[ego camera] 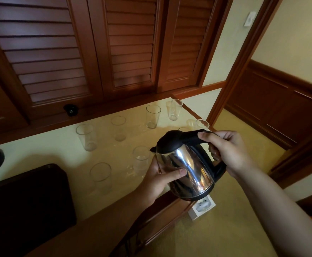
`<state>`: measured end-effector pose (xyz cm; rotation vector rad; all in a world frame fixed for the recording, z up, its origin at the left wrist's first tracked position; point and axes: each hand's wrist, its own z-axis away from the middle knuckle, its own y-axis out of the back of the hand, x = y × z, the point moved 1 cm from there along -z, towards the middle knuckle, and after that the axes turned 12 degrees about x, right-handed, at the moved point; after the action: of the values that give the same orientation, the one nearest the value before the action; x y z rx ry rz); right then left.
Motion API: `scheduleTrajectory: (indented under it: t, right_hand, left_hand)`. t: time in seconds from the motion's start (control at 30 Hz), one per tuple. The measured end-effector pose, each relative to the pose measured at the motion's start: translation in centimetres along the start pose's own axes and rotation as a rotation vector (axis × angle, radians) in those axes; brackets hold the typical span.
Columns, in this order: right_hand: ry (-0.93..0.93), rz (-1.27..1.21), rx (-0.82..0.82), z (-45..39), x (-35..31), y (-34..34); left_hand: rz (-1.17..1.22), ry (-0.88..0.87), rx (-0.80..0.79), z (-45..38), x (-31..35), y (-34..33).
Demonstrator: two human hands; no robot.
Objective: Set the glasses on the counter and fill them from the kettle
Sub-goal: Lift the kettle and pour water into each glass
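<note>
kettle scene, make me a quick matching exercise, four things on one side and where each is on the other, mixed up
Things:
1. right hand
2. left hand
3. kettle spout
4. dark tray

Places:
a. on the kettle's steel body
b. near-left end of the counter
c. round the black kettle handle
d. above a glass

Pairs: 1-c, 2-a, 3-d, 4-b

Seven clear glasses stand on the table (pixel 40 154): one at mid-left (pixel 86 137), one behind it (pixel 119 130), two at the upper right (pixel 153 116) (pixel 175 112), one partly hidden behind the kettle handle (pixel 201 124), one by the spout (pixel 141 160), one nearest (pixel 100 176). One steel kettle (pixel 186 169). Two hands, left (pixel 162 179) and right (pixel 229 153). One wall socket (pixel 202 207).
</note>
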<state>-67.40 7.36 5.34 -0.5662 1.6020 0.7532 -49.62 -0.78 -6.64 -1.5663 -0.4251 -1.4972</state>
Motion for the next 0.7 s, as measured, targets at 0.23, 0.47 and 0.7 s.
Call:
scheduleTrajectory:
  t: [0.23,0.47,0.7]
  right_hand:
    - [-0.092,-0.143,0.114,0.9,1.7,0.6]
    - [-0.171,-0.316,0.171,1.3,3.1,2.2]
    - [-0.177,-0.307,0.182,0.0,3.4,4.7]
  left_hand:
    - [0.009,-0.025,0.088,0.4,0.5,-0.3]
    - [-0.048,-0.076,0.075,0.2,1.0,-0.8]
    - [-0.074,-0.065,0.056,-2.0,0.3,-3.7]
